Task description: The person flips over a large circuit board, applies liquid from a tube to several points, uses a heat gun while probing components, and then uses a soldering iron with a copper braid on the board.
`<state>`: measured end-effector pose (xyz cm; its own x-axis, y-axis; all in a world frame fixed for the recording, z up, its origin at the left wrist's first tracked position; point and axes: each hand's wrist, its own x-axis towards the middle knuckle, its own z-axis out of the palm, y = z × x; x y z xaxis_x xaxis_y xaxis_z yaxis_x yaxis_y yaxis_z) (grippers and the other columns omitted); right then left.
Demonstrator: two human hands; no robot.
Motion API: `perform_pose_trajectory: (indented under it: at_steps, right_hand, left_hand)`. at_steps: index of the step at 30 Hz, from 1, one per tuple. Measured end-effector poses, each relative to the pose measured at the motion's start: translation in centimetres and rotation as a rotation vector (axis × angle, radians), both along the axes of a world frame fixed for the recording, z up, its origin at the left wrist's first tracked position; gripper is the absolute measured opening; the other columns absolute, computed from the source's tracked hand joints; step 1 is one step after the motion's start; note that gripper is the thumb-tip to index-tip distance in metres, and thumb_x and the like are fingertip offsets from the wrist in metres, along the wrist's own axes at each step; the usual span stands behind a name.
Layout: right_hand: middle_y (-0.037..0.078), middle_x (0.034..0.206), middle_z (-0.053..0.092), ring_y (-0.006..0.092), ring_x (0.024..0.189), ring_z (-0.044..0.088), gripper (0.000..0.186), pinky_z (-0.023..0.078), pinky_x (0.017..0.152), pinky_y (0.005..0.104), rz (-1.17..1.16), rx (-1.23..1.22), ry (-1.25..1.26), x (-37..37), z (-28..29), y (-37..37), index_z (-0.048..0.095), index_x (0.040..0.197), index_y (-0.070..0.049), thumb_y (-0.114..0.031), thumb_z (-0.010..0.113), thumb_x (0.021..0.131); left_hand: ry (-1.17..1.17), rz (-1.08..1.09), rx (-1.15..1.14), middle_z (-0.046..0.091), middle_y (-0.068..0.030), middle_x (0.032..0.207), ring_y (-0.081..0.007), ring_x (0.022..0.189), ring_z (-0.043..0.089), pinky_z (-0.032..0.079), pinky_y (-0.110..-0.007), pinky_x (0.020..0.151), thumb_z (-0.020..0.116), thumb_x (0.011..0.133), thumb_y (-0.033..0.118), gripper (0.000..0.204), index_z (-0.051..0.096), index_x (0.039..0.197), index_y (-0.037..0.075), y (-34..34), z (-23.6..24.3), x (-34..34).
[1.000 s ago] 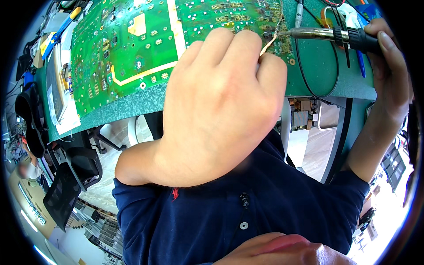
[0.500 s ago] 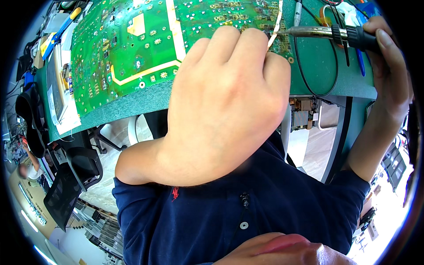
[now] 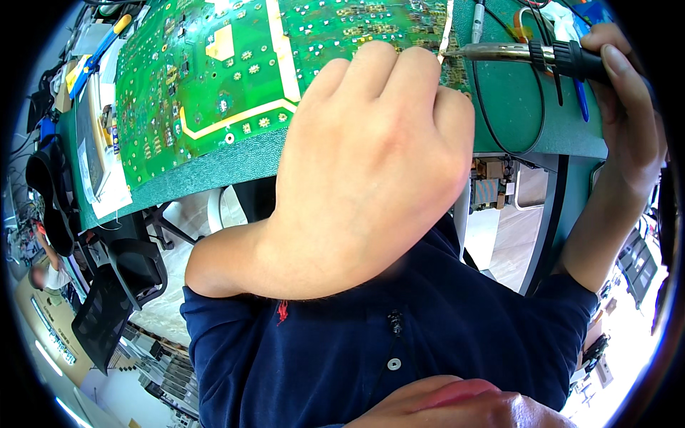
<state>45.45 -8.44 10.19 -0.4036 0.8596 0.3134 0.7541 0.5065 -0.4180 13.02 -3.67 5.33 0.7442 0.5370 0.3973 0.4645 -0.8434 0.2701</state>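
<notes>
A large green circuit board (image 3: 207, 93) with pale tracks and many small parts lies on the table. Over its near right part my left hand (image 3: 374, 157) is closed, knuckles up, the fingertips hidden beneath it. A narrow whitish strip (image 3: 448, 25) runs from the top of the view down beside the index knuckle; whether those fingers pinch its lower end is hidden. My right hand (image 3: 628, 93) grips the black handle of a soldering iron (image 3: 503, 51) at the right. The iron's tip points left and meets the strip near the board's right edge.
A black cable (image 3: 542, 118) loops over the green table mat (image 3: 499, 128) under the iron. A blue pen (image 3: 581, 100) lies nearby. Blue-and-yellow cutter (image 3: 93, 60) and papers (image 3: 107, 182) are at the left. Office chairs (image 3: 114, 299) stand beyond the table; another person (image 3: 50, 274) is far left.
The iron's tip has shifted slightly left, onto the whitish strip. My left hand has moved a little to the right, and the strip's visible part has shifted slightly.
</notes>
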Motion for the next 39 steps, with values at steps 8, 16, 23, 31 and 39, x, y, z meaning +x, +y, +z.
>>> perform_pose_trajectory:
  at_steps: [8, 16, 23, 31, 39]
  right_hand:
    - [0.015, 0.106, 0.061, 0.0044, 0.054, 0.04, 0.027, 0.033, 0.054, 0.0166, -0.22, -0.156, 0.125, -0.4, 0.2, -0.2, 0.066, 0.106, 0.006, -0.016, 0.051, 0.1]
    - [0.015, 0.104, 0.062, 0.0043, 0.054, 0.041, 0.027, 0.033, 0.054, 0.0166, -0.262, -0.147, 0.115, -1.1, 0.5, -0.2, 0.066, 0.104, 0.006, -0.017, 0.052, 0.099]
    - [0.015, 0.099, 0.064, 0.0042, 0.052, 0.042, 0.027, 0.033, 0.051, 0.0174, -0.151, 0.048, -0.047, -1.6, 0.4, -0.2, 0.067, 0.101, 0.007, -0.017, 0.053, 0.097]
    - [0.013, 0.091, 0.063, 0.0045, 0.049, 0.042, 0.029, 0.032, 0.048, 0.019, -0.291, -0.097, -0.003, -1.9, 0.7, -0.2, 0.067, 0.103, 0.006, -0.02, 0.054, 0.097]
    - [0.007, 0.078, 0.054, 0.0046, 0.052, 0.04, 0.033, 0.029, 0.05, 0.0195, -0.387, -0.165, 0.133, -2.3, 0.2, -0.4, 0.064, 0.107, 0.005, -0.023, 0.049, 0.099]
  left_hand:
    - [-0.002, -0.011, 0.0, 0.059, -0.0062, 0.087, -0.0259, 0.076, 0.057, 0.048, -0.036, 0.063, 0.064, 0.064, -0.004, 0.024, 0.065, 0.087, 0.004, -0.1, 0.0, 0.0]
    - [-0.013, -0.031, -0.017, 0.06, -0.006, 0.087, -0.0259, 0.076, 0.058, 0.049, -0.035, 0.063, 0.064, 0.064, -0.003, 0.024, 0.065, 0.087, 0.004, -0.2, 0.2, -0.1]
    - [-0.035, -0.057, -0.025, 0.06, -0.006, 0.087, -0.0261, 0.075, 0.058, 0.048, -0.035, 0.063, 0.064, 0.063, -0.003, 0.025, 0.064, 0.088, 0.004, -0.2, 0.1, -0.1]
    - [-0.069, -0.081, -0.029, 0.061, -0.0064, 0.086, -0.0263, 0.074, 0.057, 0.048, -0.036, 0.062, 0.063, 0.063, -0.004, 0.026, 0.064, 0.088, 0.004, -0.1, -0.1, -0.2]
    - [-0.075, -0.067, -0.029, 0.062, -0.0077, 0.088, -0.0271, 0.074, 0.057, 0.048, -0.036, 0.063, 0.064, 0.063, -0.005, 0.026, 0.065, 0.088, 0.003, 0.0, 0.0, -0.2]
